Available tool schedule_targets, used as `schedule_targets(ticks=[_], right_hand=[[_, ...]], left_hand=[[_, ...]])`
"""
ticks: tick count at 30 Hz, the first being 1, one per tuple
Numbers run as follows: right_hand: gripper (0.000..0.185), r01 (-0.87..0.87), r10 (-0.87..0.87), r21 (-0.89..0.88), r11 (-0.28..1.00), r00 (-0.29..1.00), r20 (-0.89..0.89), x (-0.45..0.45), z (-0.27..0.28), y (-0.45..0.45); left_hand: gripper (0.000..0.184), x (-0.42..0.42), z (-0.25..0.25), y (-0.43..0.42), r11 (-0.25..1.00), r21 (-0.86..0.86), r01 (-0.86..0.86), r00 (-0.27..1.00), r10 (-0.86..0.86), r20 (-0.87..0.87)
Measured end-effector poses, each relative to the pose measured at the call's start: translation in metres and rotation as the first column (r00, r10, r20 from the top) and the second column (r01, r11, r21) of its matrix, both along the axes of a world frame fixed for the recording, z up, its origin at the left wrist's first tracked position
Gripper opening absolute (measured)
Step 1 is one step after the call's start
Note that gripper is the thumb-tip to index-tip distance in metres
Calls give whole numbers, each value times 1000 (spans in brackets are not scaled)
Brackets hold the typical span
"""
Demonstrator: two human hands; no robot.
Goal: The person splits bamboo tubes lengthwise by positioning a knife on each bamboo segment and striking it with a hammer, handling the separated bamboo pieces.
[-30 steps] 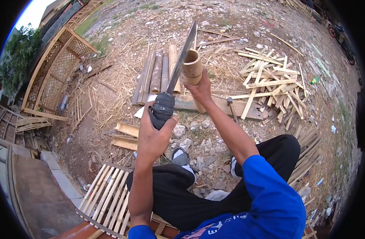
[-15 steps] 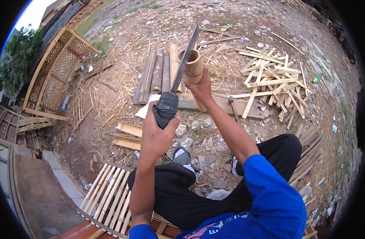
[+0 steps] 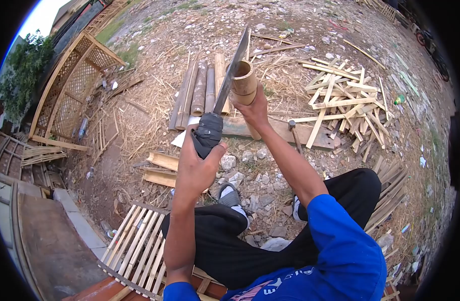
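Long dark metal blade [image 3: 232,72] across mouth of short tan bamboo tube [image 3: 245,89].
Left hand [image 3: 194,174]: grip closed around black-wrapped handle [image 3: 208,134]. Right hand [image 3: 255,108]: grip round the tube, open end up. Blade overlaps rim in view; contact unclear.

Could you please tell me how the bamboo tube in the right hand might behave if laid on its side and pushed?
The bamboo tube would probably feel light for its size, as its open end shows a hollow inside. Its thick-looking wall suggests it would stay stiff. Being round, it may roll, though the littered, stony ground could stop it.
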State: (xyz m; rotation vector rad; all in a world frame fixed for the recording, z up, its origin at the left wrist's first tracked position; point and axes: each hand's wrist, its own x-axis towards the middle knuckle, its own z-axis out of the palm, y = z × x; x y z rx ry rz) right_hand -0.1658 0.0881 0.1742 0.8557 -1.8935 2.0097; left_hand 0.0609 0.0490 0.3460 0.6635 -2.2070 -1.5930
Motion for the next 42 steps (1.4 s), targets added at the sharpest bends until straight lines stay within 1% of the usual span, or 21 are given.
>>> schedule_targets(ticks=[1,4,7,10,13,16,19,22,28,30,33,36,37,40,41,42], right_hand=[[76,3,-3,-2,1000,1000,-3,0,0,0],[75,21,-21,14,1000,1000,-8,1,1,1],[71,38,-38,50,998,999,-9,2,2,2],[71,32,-32,44,999,999,-10,1,3,2],[71,46,-45,56,997,999,-7,2,2,2],[71,64,-64,85,994,998,-3,3,5,1],[72,63,-63,87,994,998,-3,3,6,-1],[74,66,-65,82,994,998,-5,4,6,-2],[76,65,-64,88,994,998,-6,3,6,-2],[77,69,-69,91,993,998,-4,3,3,0],[84,-5,4,109,994,1000,12,1,-7,0],[89,57,-6,350,935,990,-144,1,-23,17],[89,45,9,360,932,989,-148,-1,-37,27],[86,84,-43,539,838,995,-88,-14,-101,78],[86,51,-117,691,721,992,50,-20,-128,100],[85,-16,-215,815,580,961,172,-21,-151,128]], left_hand=[[53,0,-1,-2,1000,-8,6,1000,-6,2],[56,-1,2,-5,1000,-9,29,999,-28,33],[38,-1,3,-2,1000,3,17,1000,-17,5],[38,0,6,-1,1000,-15,15,999,-14,29],[39,0,9,-4,998,46,36,996,-39,77],[40,-2,3,-3,1000,-13,22,999,-21,45],[42,-2,6,-6,999,40,26,998,-28,53],[43,-2,2,-8,999,-31,33,997,-31,66],[44,-3,-2,-6,998,-61,14,999,-12,45],[43,-3,3,-4,999,-34,16,997,-13,70],[42,-4,6,-4,999,-44,3,998,-1,58],[41,-3,9,-4,999,-39,-33,997,36,69],[41,-3,4,-10,998,-28,-51,996,53,74],[44,0,1,-18,997,-19,-74,993,75,89],[44,0,-1,-19,996,-24,-83,993,85,79],[45,-1,-4,-18,995,-26,-91,993,93,72]])
